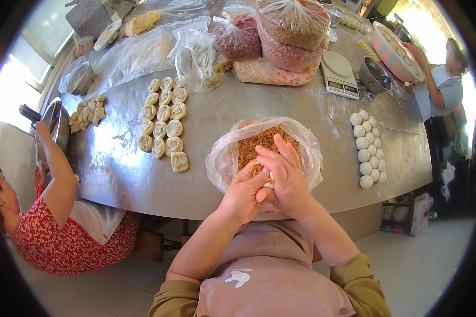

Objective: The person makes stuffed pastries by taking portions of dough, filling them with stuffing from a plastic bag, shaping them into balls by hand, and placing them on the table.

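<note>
Between my two hands is a small piece of white dough (269, 184) with brown crumbly filling on it, mostly covered by my fingers. My left hand (242, 196) holds it from the left, its thumb pressing at the filling. From the right, my right hand (289, 184) cups the dough with several fingers stretched upward. Both hands are over the near side of an open clear plastic bag (222, 158). Brown crumbly filling (258, 142) lies inside this bag, which sits at the front edge of the metal table (206, 198).
White dough balls (367, 166) stand in rows at right; shaped filled dough pieces (164, 113) stand at left. Behind are stacked bags of filling (291, 51), a kitchen scale (339, 75) and a metal pot (375, 73). Co-workers (59, 233) are at the left and right (440, 87).
</note>
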{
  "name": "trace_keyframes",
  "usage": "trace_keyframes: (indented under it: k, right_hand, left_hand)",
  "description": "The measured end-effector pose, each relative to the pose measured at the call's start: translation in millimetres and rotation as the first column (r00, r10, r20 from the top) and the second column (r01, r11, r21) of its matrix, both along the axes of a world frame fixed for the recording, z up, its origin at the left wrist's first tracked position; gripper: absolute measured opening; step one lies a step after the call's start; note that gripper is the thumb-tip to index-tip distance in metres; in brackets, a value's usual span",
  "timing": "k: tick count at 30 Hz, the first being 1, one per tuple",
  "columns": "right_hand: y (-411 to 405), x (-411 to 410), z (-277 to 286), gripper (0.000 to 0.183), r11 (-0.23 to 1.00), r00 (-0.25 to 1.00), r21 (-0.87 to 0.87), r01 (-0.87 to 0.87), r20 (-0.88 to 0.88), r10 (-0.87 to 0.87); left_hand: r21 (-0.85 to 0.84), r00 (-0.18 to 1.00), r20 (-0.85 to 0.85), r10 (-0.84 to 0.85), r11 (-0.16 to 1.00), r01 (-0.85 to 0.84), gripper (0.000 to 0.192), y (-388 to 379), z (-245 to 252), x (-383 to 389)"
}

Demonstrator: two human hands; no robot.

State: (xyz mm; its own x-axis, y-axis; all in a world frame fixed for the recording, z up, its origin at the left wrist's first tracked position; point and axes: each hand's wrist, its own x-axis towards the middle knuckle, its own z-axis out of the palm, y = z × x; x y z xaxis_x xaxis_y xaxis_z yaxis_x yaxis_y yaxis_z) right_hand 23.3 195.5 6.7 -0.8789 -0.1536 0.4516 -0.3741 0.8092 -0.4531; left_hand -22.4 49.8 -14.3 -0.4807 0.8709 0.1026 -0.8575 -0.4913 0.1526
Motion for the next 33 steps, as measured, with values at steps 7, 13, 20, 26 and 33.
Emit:
trace_keyframes:
  k: [7,13,20,26,33]
  right_hand:
    - [-10,-7,-4,0.051,0.982,0.997,-0.191,-0.013,-0.072,-0.001]
    - [-3,-9,-10,0.041,0.874,0.994,-0.48,-0.077,-0.107,0.029]
    - [-15,-5,1,0.016,0.935,0.984,-0.344,0.085,-0.12,-0.134]
    - [-25,-7,5,0.012,0.956,0.946,-0.225,0.187,-0.221,-0.237]
    - [-26,-21,4,0.02,0.649,0.952,-0.754,0.1,-0.117,-0.282]
  left_hand:
    - [-0.663,0.983,-0.111,0.149,0.726,-0.185,0.04,11,18,11]
    - [-0.17,0.987,0.136,0.09,0.983,-0.066,0.039,7,25,7]
    - [-0.491,0.99,0.014,0.141,0.864,-0.116,0.031,15,18,12]
    - [-0.58,0.979,-0.151,0.139,0.789,-0.202,0.027,20,14,11]
    - [-0.251,0.953,-0.065,0.294,0.92,-0.301,0.046,27,32,12]
